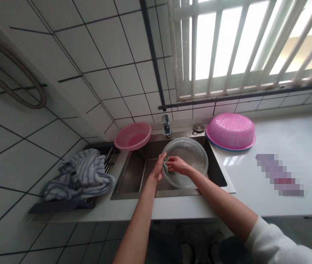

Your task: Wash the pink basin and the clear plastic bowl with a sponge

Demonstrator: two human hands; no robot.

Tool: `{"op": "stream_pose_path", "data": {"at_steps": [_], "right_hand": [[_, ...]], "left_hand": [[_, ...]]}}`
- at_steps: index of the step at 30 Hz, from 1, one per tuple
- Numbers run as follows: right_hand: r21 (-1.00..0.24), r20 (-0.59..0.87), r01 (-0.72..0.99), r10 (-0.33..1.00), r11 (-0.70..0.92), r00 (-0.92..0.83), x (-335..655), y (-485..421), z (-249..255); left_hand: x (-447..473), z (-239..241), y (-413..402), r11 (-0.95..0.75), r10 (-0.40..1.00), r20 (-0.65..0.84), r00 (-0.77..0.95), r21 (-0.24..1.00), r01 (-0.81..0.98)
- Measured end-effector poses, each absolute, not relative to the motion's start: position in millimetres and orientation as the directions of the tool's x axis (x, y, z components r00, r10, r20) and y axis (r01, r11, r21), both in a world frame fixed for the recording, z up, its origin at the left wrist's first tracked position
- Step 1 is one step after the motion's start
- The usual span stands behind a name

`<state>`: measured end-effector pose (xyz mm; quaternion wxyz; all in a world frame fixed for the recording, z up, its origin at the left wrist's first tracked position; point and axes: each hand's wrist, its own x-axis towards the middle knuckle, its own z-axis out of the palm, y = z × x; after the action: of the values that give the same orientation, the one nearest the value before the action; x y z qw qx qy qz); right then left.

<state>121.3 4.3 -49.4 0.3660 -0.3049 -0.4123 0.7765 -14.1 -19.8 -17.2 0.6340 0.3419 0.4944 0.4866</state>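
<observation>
A clear plastic colander [189, 156] is tilted over the steel sink [134, 176]. My left hand [158, 169] grips its left rim, fingers curled round the edge. Against the inside of that rim, my right hand [176, 165] presses a small greenish scrub pad [166, 167] with closed fingers. Both forearms reach in from the bottom of the view.
A pink basin [132, 136] sits at the sink's back left, near the tap [166, 126]. An upturned pink colander [231, 131] lies on the white counter [282, 146] to the right. A striped cloth [80, 176] lies on a drying rack at the left. A barred window is behind.
</observation>
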Motion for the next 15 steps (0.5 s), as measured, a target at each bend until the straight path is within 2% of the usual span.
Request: {"op": "stream_pose_path", "data": {"at_steps": [5, 8, 10, 12, 14, 15], "right_hand": [[-0.851, -0.286, -0.200, 0.748, -0.485, -0.599, 122, 0, -55], [-0.810, -0.269, -0.287, 0.758, -0.512, -0.594, 124, 6, -49], [-0.783, -0.195, -0.447, 0.853, -0.433, -0.485, 126, 11, -42], [-0.769, -0.108, -0.572, 0.939, -0.287, -0.325, 129, 15, -36], [-0.797, -0.040, -0.572, 0.962, -0.193, -0.269, 131, 14, -33], [-0.831, -0.020, -0.524, 0.950, -0.189, -0.310, 132, 13, -34]], "left_hand": [[-13, -22, -20, 0.265, 0.962, -0.272, 0.001, 0.936, -0.230], [-13, -25, -21, 0.253, 0.966, -0.258, -0.013, 0.953, -0.166], [-11, -24, -23, 0.266, 0.964, -0.267, 0.009, 0.952, -0.150], [-9, -23, -25, 0.269, 0.963, -0.264, 0.051, 0.951, -0.151], [-7, -21, -26, 0.260, 0.965, -0.251, 0.071, 0.953, -0.157], [-7, -20, -26, 0.248, 0.969, -0.242, 0.057, 0.956, -0.159]]}}
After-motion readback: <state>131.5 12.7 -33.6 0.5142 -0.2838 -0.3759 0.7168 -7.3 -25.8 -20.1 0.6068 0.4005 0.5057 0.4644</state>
